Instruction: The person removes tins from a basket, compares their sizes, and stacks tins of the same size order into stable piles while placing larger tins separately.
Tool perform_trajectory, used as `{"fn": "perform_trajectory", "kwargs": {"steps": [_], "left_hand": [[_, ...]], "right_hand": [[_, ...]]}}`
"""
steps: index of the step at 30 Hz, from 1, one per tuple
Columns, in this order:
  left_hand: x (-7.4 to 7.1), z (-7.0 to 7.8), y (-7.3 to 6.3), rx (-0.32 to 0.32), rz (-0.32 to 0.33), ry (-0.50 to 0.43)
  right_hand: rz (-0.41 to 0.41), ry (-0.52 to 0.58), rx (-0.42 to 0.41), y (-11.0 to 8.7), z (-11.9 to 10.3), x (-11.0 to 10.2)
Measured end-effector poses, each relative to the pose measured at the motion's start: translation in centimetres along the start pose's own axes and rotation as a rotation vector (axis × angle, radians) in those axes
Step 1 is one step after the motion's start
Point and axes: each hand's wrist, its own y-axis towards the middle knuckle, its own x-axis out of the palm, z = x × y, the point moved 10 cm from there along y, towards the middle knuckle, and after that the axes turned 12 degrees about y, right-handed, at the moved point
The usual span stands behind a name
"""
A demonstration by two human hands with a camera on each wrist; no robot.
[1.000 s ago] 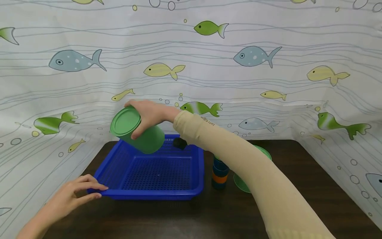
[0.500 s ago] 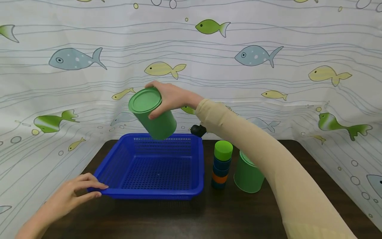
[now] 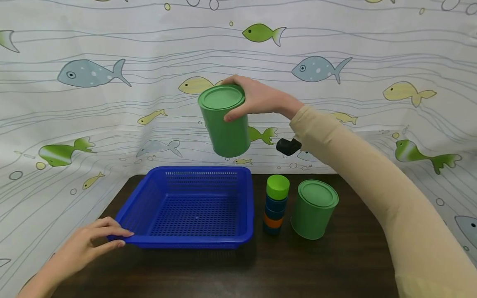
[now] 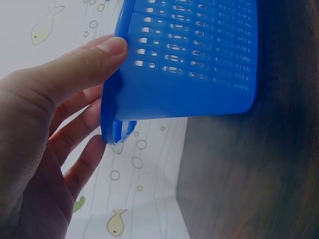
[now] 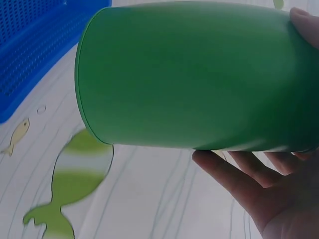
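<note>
My right hand grips a green lidded canister near its top, thumb on one side and fingers on the other. The canister hangs in the air, slightly tilted, above and behind the blue basket's right part. In the right wrist view the smooth green canister fills much of the frame. At the basket's near left corner, my left hand pinches the rim of the blue plastic basket. The left wrist view has the thumb and fingers on either side of the basket rim.
Right of the basket stands a stack of cups in green, blue and orange. Beside it a second green lidded canister stands upright on the dark wooden table. A white sheet with printed fish hangs behind and at the sides.
My right hand has lifted the canister up and to the right, from over the basket, and it is now more upright. The left hand and basket stay put.
</note>
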Motion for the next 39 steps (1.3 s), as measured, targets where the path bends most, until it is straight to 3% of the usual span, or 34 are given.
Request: {"fn": "perform_trajectory", "kwargs": {"steps": [7, 20, 39], "left_hand": [[0.0, 0.2, 0.0, 0.006, 0.006, -0.023], [0.0, 0.0, -0.1, 0.012, 0.013, -0.023], [-0.3, 0.0, -0.2, -0.013, 0.013, -0.001]], "right_hand": [[0.026, 0.043, 0.068, -3.1, 1.4, -2.8], [0.081, -0.012, 0.155, -9.5, 3.6, -6.5], [0.159, -0.018, 0.16, -17.0, 6.6, -10.1]]}}
